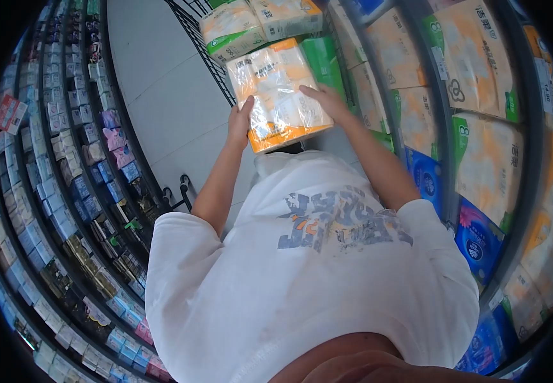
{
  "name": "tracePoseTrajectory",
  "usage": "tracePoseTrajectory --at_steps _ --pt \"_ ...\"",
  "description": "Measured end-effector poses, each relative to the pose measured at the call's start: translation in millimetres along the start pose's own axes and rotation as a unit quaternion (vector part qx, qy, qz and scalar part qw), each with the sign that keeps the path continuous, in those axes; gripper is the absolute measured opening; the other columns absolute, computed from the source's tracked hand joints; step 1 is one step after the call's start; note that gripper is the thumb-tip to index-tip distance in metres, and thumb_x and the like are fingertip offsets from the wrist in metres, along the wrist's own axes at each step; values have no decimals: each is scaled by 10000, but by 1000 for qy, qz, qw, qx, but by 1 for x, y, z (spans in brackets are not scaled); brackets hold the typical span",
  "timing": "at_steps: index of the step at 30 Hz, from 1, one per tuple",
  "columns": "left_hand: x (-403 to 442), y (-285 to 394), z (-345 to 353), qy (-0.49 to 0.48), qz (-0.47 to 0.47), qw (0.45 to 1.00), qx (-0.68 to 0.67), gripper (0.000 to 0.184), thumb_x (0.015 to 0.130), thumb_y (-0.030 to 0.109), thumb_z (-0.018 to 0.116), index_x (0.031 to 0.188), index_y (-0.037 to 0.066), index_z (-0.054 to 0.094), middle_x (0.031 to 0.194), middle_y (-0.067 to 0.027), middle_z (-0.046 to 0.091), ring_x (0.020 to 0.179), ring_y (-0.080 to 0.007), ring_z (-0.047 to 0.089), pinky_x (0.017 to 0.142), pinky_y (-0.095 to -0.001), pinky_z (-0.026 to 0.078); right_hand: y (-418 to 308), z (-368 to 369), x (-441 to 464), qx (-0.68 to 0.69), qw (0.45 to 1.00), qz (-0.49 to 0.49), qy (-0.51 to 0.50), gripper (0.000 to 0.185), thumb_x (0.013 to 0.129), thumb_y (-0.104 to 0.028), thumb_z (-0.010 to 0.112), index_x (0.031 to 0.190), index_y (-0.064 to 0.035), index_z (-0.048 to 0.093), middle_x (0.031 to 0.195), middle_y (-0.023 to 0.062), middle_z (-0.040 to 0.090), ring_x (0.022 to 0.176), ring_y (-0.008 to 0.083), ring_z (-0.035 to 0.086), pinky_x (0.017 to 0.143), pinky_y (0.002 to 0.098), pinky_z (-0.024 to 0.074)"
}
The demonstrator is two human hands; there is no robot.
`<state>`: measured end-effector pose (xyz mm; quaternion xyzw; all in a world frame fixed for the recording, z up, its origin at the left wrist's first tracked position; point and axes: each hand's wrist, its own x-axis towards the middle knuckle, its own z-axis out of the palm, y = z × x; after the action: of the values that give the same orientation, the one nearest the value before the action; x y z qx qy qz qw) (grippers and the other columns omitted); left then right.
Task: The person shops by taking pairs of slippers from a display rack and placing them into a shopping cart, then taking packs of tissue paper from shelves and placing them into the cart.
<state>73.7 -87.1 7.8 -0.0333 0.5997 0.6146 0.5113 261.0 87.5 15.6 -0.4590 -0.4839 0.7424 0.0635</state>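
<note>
A plastic-wrapped tissue pack [280, 96], white and orange, is held out in front of my body. My left hand [241, 122] grips its left side, thumb on the front face. On the opposite side my right hand [326, 103] is closed on the pack's edge, with its thumb across the front. The other fingers of both hands are mostly hidden behind the pack. Just beyond it, more tissue packs [235, 29] with green and orange edges lie in a black wire cart [207, 52]. A green pack [323, 62] shows near my right hand.
To the right, dark shelves hold large tissue packs [474, 54] and blue packs [477, 241]. Long shelves on the left carry rows of small boxed and bagged goods [91, 153]. Pale tiled floor [155, 76] runs between the left shelves and the cart.
</note>
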Motion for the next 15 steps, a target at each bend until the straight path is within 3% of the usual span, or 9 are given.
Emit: tracePoseTrajectory --at_steps 4,5,6,7,8,9,10,12,15 --pt "8 20 -5 10 53 997 47 474 899 322 628 1172 -43 496 1021 -131 611 918 -181 618 785 -295 499 -18 9 26 -37 998 -29 -29 626 781 -406 733 1191 42 581 1048 165 662 898 199 659 772 304 511" --pt "6 25 -7 64 20 990 127 492 857 268 661 1189 -64 513 1062 -182 614 952 -227 621 830 -312 486 -14 8 35 -34 999 -29 -31 626 781 -406 733 1191 42 581 1048 165 662 898 199 659 772 304 511" --pt "8 20 -14 64 22 989 130 492 857 268 661 1189 -64 513 1062 -182 614 952 -227 621 830 -312 486 -5 7 44 -133 990 -52 -14 643 779 -428 722 1195 40 575 1054 184 659 919 232 657 793 322 506" --pt "11 9 -23 100 110 954 260 501 827 242 668 1192 -70 526 1085 -201 614 990 -252 611 862 -323 473 5 6 50 -230 970 -74 5 662 777 -451 711 1199 39 569 1061 202 655 940 265 655 815 340 501" --pt "17 -3 -31 130 196 893 383 513 797 216 675 1196 -77 539 1109 -220 614 1027 -278 602 895 -335 459 16 5 49 -226 971 -75 9 662 777 -451 711 1199 39 569 1061 202 655 940 265 655 815 340 501" --pt "21 -9 -34 190 201 857 435 528 750 180 677 1205 -60 559 1145 -221 615 1104 -309 570 943 -350 432 27 4 44 -302 948 -101 20 657 780 -451 699 1206 31 563 1072 222 645 958 294 647 829 359 495" --pt "25 -15 -38 182 204 857 438 528 750 180 677 1205 -60 559 1145 -221 615 1104 -309 570 943 -350 432 39 3 38 -376 917 -126 32 652 783 -451 686 1212 23 558 1084 241 635 976 322 638 843 377 488" --pt "23 -15 -41 192 177 865 428 503 758 193 681 1188 -44 572 1090 -203 635 1055 -270 578 897 -345 452 64 0 22 -445 893 -70 11 614 786 -396 680 1234 3 548 1066 242 638 955 331 641 829 393 495" --pt "16 7 -31 152 140 909 363 474 766 193 673 1175 -27 580 1050 -186 638 969 -231 579 842 -338 462 88 -10 -1 -422 905 -53 14 540 791 -332 673 1198 9 575 1005 226 660 917 316 654 802 387 506"
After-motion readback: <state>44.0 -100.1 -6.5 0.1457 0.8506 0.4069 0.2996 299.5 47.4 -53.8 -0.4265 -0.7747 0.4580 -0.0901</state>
